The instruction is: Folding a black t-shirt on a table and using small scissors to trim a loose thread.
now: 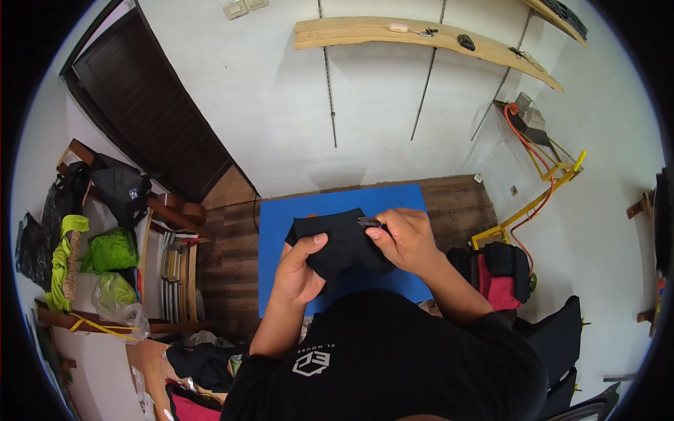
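Observation:
A piece of black cloth [333,242], folded or sewn into a short garment-like shape, is held up in front of me. My left hand [300,270] grips its left side, thumb on top and fingers underneath. At the upper right edge of the cloth, my right hand [405,241] is closed around small dark thread snips [369,222]. The pointed blades stick out to the left over the fabric. Most of the handle is hidden in the fingers. Below both hands lies a flat blue surface [274,281].
Bags and bright green bundles [112,249] fill a rack on the left. Dark clothing [203,365] is heaped at lower left. A yellow metal frame [519,210] with an orange hose stands at right, beside black and red padded pieces [498,274]. A wooden shelf [351,31] hangs ahead.

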The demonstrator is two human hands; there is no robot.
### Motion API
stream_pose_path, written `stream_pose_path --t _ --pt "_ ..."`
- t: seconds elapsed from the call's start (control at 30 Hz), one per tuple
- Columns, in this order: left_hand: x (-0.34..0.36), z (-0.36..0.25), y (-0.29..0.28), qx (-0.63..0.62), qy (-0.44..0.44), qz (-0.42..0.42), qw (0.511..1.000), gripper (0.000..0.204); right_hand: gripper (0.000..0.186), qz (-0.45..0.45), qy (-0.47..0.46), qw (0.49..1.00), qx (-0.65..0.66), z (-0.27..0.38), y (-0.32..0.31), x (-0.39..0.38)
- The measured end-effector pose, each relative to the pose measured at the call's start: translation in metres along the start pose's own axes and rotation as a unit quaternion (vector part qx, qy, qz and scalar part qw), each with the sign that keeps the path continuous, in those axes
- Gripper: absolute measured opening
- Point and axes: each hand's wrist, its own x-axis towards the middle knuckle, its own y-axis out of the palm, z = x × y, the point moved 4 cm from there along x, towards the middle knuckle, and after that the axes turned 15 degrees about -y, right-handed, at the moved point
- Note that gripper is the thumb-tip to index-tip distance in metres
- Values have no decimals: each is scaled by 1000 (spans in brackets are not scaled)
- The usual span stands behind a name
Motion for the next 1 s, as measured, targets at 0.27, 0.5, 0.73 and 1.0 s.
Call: stream_pose_path --t 0.27,0.5,0.73,1.0 --pt "1 -1 -1 1 -3 -2 1000 28 29 4 -8 1000 9 -2 1 0" --pt "0 -1 0 -11 -5 -22 1000 28 28 -114 120 971 172 -17 1 -20" --pt "3 5 -6 87 -36 -66 993 22 31 -71 91 931 347 -12 8 0" --pt "1 3 -5 97 -25 -126 987 20 25 -74 311 818 478 -33 22 -29"
